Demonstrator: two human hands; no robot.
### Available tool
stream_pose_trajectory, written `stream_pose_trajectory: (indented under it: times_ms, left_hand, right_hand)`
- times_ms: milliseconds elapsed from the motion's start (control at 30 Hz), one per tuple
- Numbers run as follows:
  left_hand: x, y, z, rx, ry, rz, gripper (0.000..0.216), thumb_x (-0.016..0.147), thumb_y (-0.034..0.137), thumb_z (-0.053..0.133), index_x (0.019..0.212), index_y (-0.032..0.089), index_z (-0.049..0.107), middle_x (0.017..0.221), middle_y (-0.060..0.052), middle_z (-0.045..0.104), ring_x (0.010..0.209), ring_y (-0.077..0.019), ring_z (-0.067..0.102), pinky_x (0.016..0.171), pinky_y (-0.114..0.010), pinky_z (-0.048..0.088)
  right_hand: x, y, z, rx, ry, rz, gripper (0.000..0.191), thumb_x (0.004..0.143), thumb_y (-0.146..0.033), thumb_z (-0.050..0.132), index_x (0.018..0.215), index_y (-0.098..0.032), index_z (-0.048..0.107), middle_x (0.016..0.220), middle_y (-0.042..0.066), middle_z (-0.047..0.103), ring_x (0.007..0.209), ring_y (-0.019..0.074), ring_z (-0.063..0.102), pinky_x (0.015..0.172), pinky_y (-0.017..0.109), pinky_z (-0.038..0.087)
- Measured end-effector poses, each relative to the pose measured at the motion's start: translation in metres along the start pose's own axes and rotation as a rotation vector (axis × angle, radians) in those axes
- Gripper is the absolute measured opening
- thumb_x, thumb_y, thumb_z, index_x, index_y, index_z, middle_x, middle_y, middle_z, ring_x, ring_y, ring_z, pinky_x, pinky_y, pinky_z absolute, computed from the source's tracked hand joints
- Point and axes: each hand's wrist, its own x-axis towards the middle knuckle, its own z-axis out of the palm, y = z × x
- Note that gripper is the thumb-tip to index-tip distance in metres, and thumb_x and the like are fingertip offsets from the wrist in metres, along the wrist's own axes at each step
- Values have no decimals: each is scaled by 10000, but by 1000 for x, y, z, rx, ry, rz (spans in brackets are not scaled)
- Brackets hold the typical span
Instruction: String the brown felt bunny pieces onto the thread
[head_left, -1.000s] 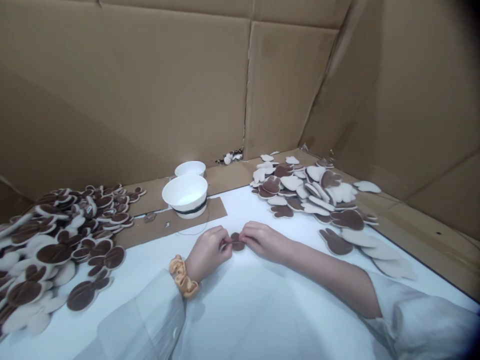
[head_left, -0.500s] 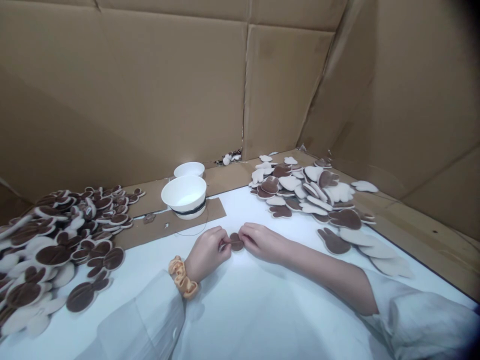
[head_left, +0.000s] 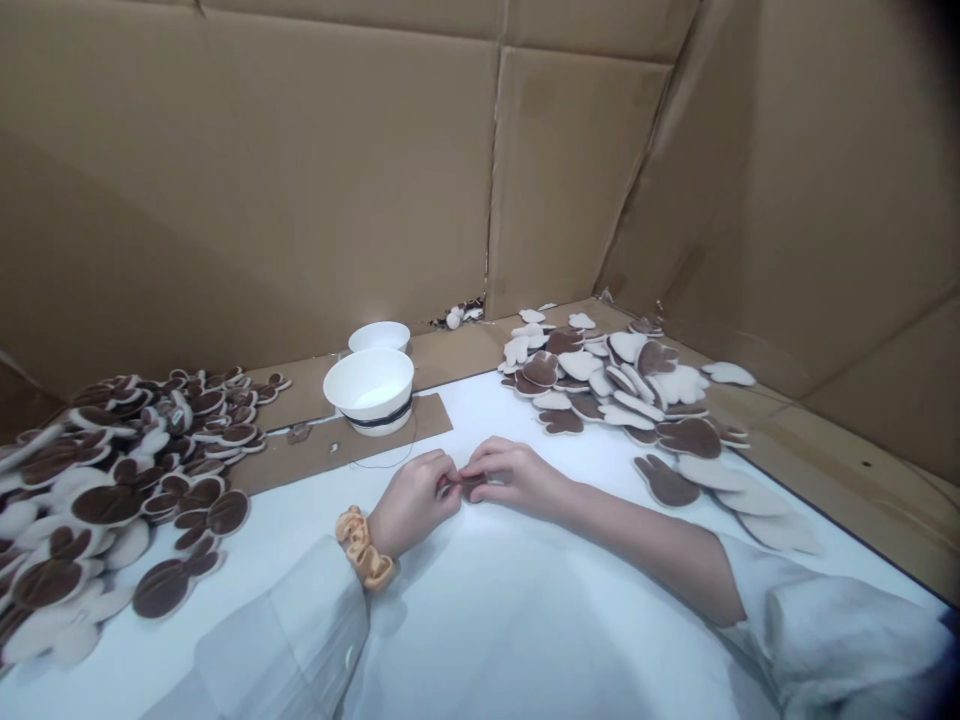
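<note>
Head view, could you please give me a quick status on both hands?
Left hand and right hand pinch one small brown piece between fingertips, low over white table. Bowl behind, piles either side, nothing between.

no readable text, labels or numbers, plain cardboard (head_left: 300, 180), unmarked bowls (head_left: 369, 388)

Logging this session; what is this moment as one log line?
left hand: pinches brown patch | right hand: pinches same patch | over white table | patch piles both sides
</note>
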Motion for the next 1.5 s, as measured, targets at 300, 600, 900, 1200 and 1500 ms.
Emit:
stream_pose_trajectory:
  times_ms: [300,600,900,1200,1500]
  left_hand:
    - [2,0,-4,-21,-30,5,96,700,126,485,698,163,573,660,-1,507,630,-122,474,581,-218,362]
    - [1,0,-2,-30,-5,-12,72,686,120,492,667,158,550,654,3,513,613,-115,462,568,-218,359]
    - [0,0,-1,-8,17,-8,74,694,129,490,676,156,557,642,6,505,598,-111,461,561,-214,358]
    - [0,-2,-2,3,16,14,73,706,144,479,654,159,527,634,12,488,590,-108,455,554,-207,339]
    - [1,-1,-3,4,-9,16,89,710,153,468,677,160,550,648,3,507,611,-120,461,565,-218,337]
  right_hand:
    - [3,16,0,-81,-20,8,195,714,-296,649,880,-201,688,716,38,603,748,138,553,693,252,455]
    - [1,12,9,-333,16,-74,126,807,-190,517,795,-154,637,727,61,560,717,154,530,689,281,455]
    - [6,4,-7,-97,-68,116,166,761,-173,552,864,-171,682,747,38,616,679,119,554,652,229,434]
    - [11,-15,-14,-31,10,226,168,722,-242,587,828,-147,675,803,35,651,670,118,524,625,226,406]
    - [5,-9,-2,-164,-7,208,180,641,-210,689,821,-198,687,784,21,627,763,143,520,688,239,386]
